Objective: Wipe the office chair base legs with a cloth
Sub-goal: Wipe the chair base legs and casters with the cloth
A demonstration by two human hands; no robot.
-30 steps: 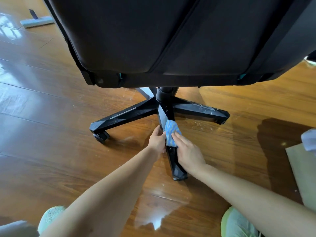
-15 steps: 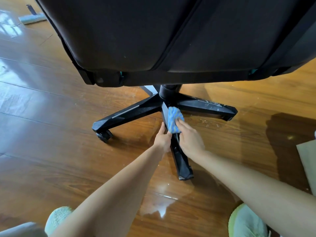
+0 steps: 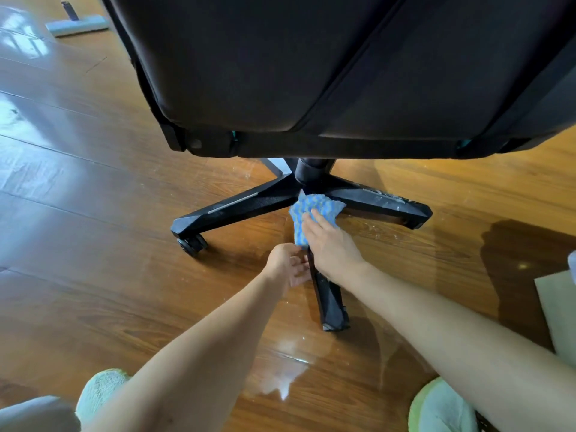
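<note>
The black office chair base stands on the wooden floor under the dark seat. Three legs show: a left leg with a caster, a right leg speckled with white dust, and a near leg pointing at me. My right hand holds a blue and white cloth against the near leg, just below the hub. My left hand sits lower, to the left of that leg, with relaxed fingers touching its side.
A flat mop head lies at the far left on the floor. A pale flat board sits at the right edge. My two green slippers are at the bottom. A wet sheen marks the floor near the leg's tip.
My right hand has slid the cloth up the near leg from its middle to the hub. My left hand has stayed lower beside the leg, and its fingers have loosened.
</note>
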